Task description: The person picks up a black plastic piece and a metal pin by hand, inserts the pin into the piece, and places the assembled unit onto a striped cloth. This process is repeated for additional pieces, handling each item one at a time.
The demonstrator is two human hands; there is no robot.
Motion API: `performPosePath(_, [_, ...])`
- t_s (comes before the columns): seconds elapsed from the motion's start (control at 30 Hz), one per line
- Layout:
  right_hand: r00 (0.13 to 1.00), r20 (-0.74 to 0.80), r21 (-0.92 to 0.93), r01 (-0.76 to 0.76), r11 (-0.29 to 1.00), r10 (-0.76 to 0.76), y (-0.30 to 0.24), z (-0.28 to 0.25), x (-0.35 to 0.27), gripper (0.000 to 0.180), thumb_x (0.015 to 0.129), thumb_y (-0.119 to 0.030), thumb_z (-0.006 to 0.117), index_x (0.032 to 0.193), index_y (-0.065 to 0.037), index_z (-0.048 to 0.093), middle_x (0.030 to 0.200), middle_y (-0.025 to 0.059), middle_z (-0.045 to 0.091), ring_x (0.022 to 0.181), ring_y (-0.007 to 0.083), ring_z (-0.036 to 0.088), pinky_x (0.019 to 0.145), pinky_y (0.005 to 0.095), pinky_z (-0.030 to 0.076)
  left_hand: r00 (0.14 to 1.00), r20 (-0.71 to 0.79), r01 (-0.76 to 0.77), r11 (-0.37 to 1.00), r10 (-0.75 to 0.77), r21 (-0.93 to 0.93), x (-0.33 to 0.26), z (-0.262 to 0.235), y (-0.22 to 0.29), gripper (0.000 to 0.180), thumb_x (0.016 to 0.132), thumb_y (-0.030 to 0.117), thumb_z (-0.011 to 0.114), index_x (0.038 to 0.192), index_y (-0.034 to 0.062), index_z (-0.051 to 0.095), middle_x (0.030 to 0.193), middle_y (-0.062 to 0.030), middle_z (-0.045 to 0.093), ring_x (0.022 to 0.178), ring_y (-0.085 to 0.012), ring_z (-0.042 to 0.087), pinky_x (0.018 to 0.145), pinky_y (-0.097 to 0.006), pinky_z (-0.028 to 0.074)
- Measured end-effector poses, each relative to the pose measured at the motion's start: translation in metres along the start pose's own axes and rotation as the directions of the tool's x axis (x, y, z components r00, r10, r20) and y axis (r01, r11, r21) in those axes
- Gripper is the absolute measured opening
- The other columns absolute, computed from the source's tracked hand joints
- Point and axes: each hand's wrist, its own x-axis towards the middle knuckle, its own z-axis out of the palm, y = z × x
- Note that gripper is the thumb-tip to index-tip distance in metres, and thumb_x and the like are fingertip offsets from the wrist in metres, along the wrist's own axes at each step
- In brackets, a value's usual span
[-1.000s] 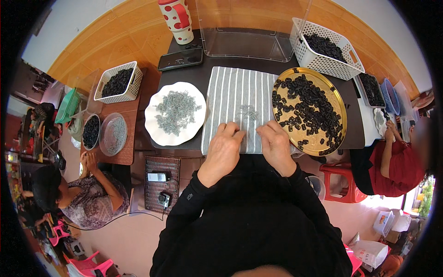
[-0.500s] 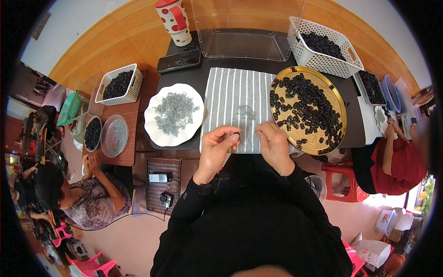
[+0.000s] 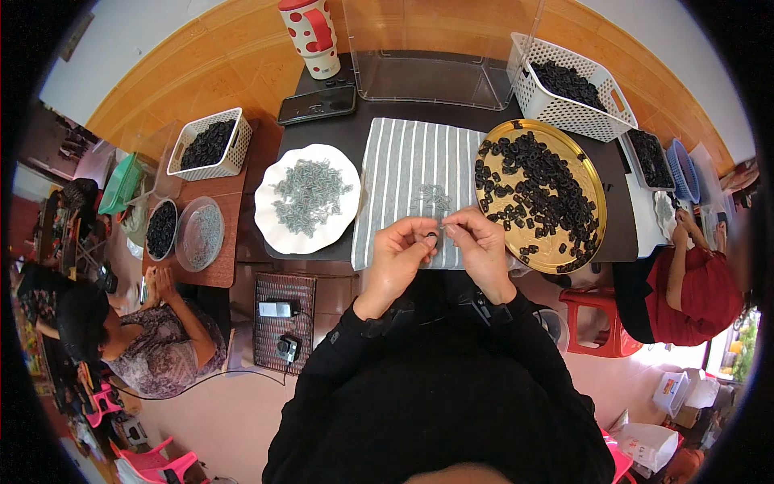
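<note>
Over the near part of a grey-and-white striped cloth [image 3: 387, 173], my two hands almost meet. My left hand [image 3: 397, 262] pinches a small black plastic piece [image 3: 432, 235] between thumb and forefinger. My right hand [image 3: 480, 250] is closed in a pinch beside it, on a tiny thin pin-like piece [image 3: 443, 224]. A little heap of small metal pins [image 3: 432, 196] lies on the cloth just beyond my fingers. To the left, a white wavy-edged plate [image 3: 267, 211] bears a pile of the same pins. At the right, a round gold tray [image 3: 595, 173] holds many loose black pieces.
A white basket [image 3: 538, 103] of black pieces stands at the back right, beside a clear plastic box [image 3: 435, 98]. Behind the plate are a phone [image 3: 317, 106] and a dotted tumbler [image 3: 310, 40]. Co-workers sit at left [image 3: 165, 347] and right [image 3: 685, 290].
My right hand has moved left and up against my left hand, and a thin piece now shows at its fingertips. The left hand has shifted slightly right, still pinching the black piece.
</note>
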Motion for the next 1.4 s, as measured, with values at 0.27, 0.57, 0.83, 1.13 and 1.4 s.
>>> performPosePath(0.27, [0.998,-0.052,0.036,0.032,0.999,-0.03,-0.004,0.013,-0.005,0.005,0.087,0.004,0.06,0.09,0.002,0.063,0.08,0.0036,0.059,0.071,0.0083,0.053,0.064,0.0232,0.043,0.945,-0.009,-0.298,0.87,0.328,0.392,0.008,0.003,-0.007,0.01,0.088,-0.002,0.061,0.096,-0.0027,0.067,0.081,-0.0019,0.059,0.069,-0.0077,0.056,0.06,-0.021,0.044])
performPosePath(0.57, [0.959,-0.083,-0.236,0.246,0.94,-0.271,-0.006,0.018,-0.003,0.008,0.084,0.008,0.057,0.089,0.002,0.057,0.078,0.0109,0.053,0.066,0.0229,0.053,0.059,0.0295,0.042,0.976,-0.019,-0.184,0.868,0.217,0.462,0.01,0.003,-0.005,0.005,0.089,0.0,0.061,0.085,-0.0035,0.062,0.078,-0.0024,0.055,0.066,-0.0071,0.052,0.059,-0.023,0.042])
performPosePath(0.83, [0.974,-0.076,-0.196,0.194,0.961,-0.212,-0.002,0.015,-0.001,0.01,0.082,0.009,0.058,0.09,0.002,0.057,0.078,0.0085,0.052,0.066,0.0174,0.053,0.059,0.0273,0.042,0.969,-0.004,-0.214,0.851,0.246,0.48,0.016,0.0,-0.008,0.003,0.086,0.0,0.061,0.085,-0.0031,0.061,0.074,-0.0062,0.055,0.063,-0.0111,0.052,0.056,-0.026,0.041])
performPosePath(1.13, [0.971,-0.117,-0.209,0.182,0.961,-0.21,-0.008,0.013,-0.001,0.016,0.076,0.011,0.058,0.09,0.001,0.059,0.078,0.0085,0.054,0.065,0.0183,0.055,0.059,0.0277,0.044,0.978,-0.081,-0.141,0.896,0.193,0.421,0.017,-0.005,-0.008,0.008,0.084,-0.001,0.065,0.091,-0.0035,0.066,0.075,-0.0033,0.057,0.066,-0.0076,0.053,0.059,-0.022,0.043])
performPosePath(1.4, [0.944,0.079,-0.607,0.3,0.735,-0.32,-0.007,0.005,-0.001,0.015,0.071,0.008,0.055,0.084,0.0,0.057,0.08,0.0148,0.052,0.077,0.0358,0.056,0.064,0.0426,0.046,0.963,-0.077,-0.196,0.866,0.26,0.461,0.013,-0.007,0.0,0.013,0.082,-0.008,0.063,0.093,-0.0042,0.067,0.079,-0.0057,0.059,0.064,-0.011,0.057,0.058,-0.024,0.046])
